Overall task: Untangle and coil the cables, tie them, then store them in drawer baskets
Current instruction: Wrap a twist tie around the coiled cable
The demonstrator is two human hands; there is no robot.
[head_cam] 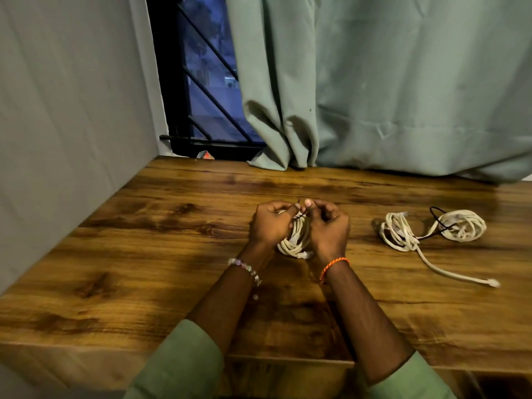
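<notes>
While both hands, left hand and right hand, pinch a dark tie over the coiled cable between them, a loose cable waits at three o'clock, nearer the right.

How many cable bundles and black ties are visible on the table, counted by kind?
White cable bundles: 3, namely the held coil, the loose bundle and the right coil.
Black ties: 2, one at the fingers, one by the right coil.
Total: 5
</notes>
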